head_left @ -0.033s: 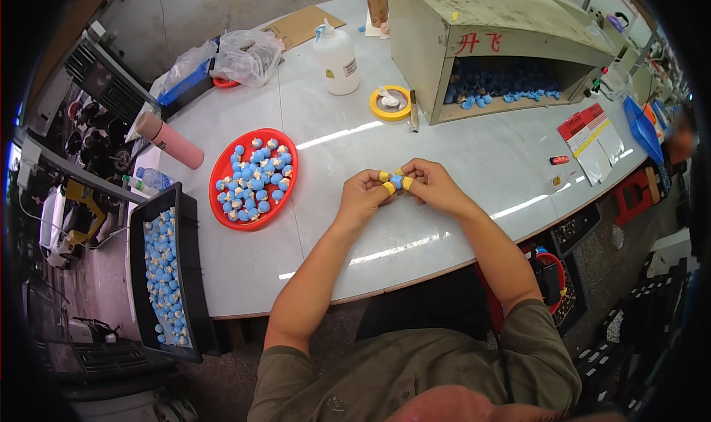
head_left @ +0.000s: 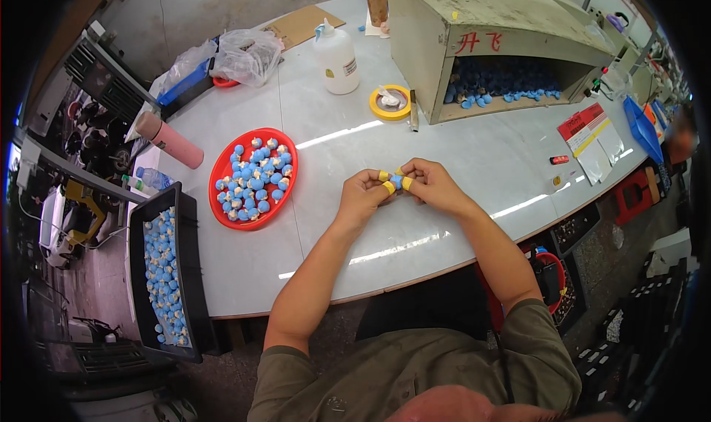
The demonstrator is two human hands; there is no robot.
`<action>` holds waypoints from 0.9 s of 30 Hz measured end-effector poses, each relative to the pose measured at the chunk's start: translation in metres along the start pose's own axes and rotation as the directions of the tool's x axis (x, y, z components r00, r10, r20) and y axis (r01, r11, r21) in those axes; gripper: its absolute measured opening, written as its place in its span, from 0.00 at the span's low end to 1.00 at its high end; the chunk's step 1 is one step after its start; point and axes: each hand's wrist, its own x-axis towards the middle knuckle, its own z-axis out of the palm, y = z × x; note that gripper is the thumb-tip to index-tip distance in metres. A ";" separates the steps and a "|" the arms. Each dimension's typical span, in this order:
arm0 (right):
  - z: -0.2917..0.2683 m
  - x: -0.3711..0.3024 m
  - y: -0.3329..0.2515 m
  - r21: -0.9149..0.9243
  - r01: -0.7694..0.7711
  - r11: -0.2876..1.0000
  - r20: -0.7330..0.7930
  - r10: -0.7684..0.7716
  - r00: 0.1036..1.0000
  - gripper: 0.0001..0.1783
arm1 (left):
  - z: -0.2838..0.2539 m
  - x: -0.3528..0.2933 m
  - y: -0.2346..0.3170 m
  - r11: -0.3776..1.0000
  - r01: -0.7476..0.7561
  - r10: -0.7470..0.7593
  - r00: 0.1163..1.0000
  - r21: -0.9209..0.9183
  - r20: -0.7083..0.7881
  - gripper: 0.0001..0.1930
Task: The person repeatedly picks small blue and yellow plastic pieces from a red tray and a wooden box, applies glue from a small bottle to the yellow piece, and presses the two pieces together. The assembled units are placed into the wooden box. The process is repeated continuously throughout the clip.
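Note:
Over the middle of the white table, my left hand (head_left: 364, 190) and my right hand (head_left: 432, 185) meet at a small blue ball-shaped piece (head_left: 397, 181). Both pinch it between thumb and forefinger, and yellow tape wraps those fingertips. Most of the piece is hidden by the fingers. To the left, a round red tray (head_left: 295, 142) holds many blue balls (head_left: 257, 176) with cream-coloured parts. Farther left, a black bin (head_left: 191, 274) contains more such balls. A box-like cabinet (head_left: 416, 59) at the back right has a heap of blue pieces (head_left: 496, 81) inside its open front.
Behind my hands lie a yellow tape roll (head_left: 372, 105) and a short dark bar (head_left: 414, 111). A white squeeze bottle (head_left: 337, 62) stands beyond. The left side has a pink flask (head_left: 172, 142) and plastic bags (head_left: 250, 55). Papers (head_left: 592, 144) and a red lighter (head_left: 559, 160) lie right.

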 end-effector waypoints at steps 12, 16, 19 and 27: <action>-0.003 0.000 0.002 -0.033 -0.031 0.999 0.018 0.031 0.999 0.11 | -0.003 -0.001 0.005 0.992 0.103 -0.106 0.994 0.075 0.035 0.10; -0.004 0.000 0.006 -0.037 -0.014 0.999 0.049 0.016 0.999 0.09 | -0.004 0.001 0.002 0.995 0.088 -0.089 0.995 0.039 0.037 0.09; -0.001 0.001 0.009 -0.058 0.050 0.997 0.053 -0.046 0.998 0.08 | -0.003 0.002 -0.001 0.998 0.059 -0.060 0.998 0.033 0.033 0.08; 0.003 0.002 0.024 -0.101 0.123 0.987 0.033 -0.120 0.992 0.08 | -0.003 0.004 -0.012 0.998 0.011 -0.011 1.000 0.062 0.010 0.07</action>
